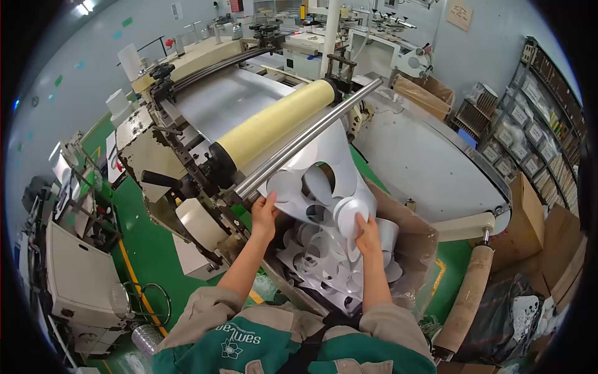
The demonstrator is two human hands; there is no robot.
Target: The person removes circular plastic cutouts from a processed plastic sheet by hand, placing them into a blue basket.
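Left hand (264, 216) pinches the punched white sheet (333, 153) under the steel roller (311, 137), right hand (367, 235) grips it lower. Scrap-filled cardboard box (416, 232) sits below.

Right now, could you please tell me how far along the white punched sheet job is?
Done: much white sheet with round cut-outs already lies piled in the brown cardboard box. In hand: the left hand and right hand grip the stretch hanging from the shiny steel roller. Left: that stretch is not yet in the box.
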